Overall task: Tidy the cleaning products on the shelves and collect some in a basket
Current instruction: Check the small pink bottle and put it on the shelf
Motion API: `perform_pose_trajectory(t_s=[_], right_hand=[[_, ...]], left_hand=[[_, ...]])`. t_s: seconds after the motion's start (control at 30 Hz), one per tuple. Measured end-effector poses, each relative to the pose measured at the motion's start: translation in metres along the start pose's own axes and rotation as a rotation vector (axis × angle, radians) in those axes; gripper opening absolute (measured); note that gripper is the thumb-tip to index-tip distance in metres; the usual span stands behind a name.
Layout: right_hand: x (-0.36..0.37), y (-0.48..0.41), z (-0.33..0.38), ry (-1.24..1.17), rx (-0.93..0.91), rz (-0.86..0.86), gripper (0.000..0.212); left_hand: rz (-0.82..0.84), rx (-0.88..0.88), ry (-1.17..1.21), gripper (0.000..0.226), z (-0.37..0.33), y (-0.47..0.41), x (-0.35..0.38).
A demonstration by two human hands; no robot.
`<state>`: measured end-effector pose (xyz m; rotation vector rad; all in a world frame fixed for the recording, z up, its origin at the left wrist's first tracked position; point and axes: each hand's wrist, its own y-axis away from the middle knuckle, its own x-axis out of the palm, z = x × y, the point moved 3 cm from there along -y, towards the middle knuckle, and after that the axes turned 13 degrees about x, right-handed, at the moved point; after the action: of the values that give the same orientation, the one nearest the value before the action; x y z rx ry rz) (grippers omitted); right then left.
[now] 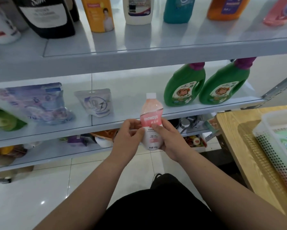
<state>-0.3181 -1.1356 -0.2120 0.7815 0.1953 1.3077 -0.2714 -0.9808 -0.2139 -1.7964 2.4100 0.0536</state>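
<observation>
A small pink and white bottle with a white cap stands upright in front of the middle shelf, held between both hands. My left hand grips its lower left side and my right hand wraps its lower right side. At the right, a white perforated basket lies on a wooden table with a green and white pack inside it.
Two green jugs stand right of the bottle on the middle shelf, pouches to its left. Several bottles line the top shelf. Lower shelves hold mixed goods. White tiled floor lies below.
</observation>
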Motion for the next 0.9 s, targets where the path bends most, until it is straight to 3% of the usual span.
perform_pose_trajectory(t_s=[0.17, 0.5, 0.67, 0.8, 0.9], right_hand=[[0.009, 0.004, -0.012, -0.086, 0.047, -0.015, 0.026], [-0.006, -0.004, 0.005, 0.017, -0.082, 0.102, 0.024], [-0.023, -0.011, 0.021, 0.039, -0.100, 0.128, 0.013], [-0.037, -0.026, 0.035, 0.054, -0.033, 0.140, 0.029], [-0.041, -0.034, 0.042, -0.071, 0.002, 0.215, 0.041]], left_hand=[[0.111, -0.142, 0.166, 0.047, 0.009, 0.021, -0.004], [0.075, -0.016, -0.002, 0.082, 0.001, 0.015, 0.004], [0.075, -0.055, 0.026, 0.072, 0.000, 0.006, 0.022], [0.021, -0.303, 0.538, 0.046, 0.003, -0.001, 0.045], [0.032, -0.339, 0.598, 0.032, 0.002, -0.005, 0.061]])
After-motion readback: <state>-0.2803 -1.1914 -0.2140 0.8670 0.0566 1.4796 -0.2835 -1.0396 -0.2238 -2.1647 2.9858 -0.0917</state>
